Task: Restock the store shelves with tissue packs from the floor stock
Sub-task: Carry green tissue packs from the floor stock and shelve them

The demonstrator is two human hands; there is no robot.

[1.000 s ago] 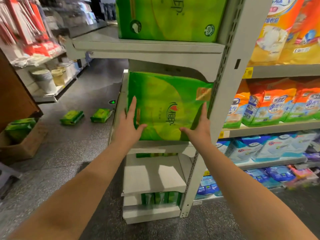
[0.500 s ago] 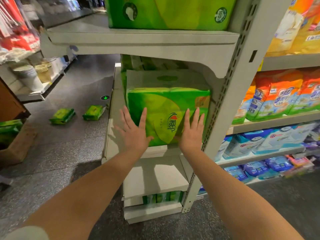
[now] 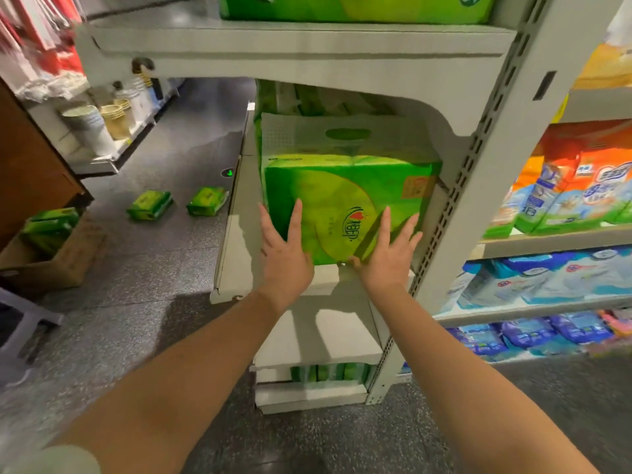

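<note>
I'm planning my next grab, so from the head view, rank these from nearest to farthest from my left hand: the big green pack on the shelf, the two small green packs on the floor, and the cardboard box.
1. Big green pack: the left hand touches its front.
2. Right floor pack: on the floor, left of the shelf.
3. Left floor pack: beside it, further left.
4. Cardboard box: far left.

Metal buckets (image 3: 87,126) on far-left shelf; orange and blue packs (image 3: 567,186) on right shelves; grey stool (image 3: 20,323) bottom left.
</note>
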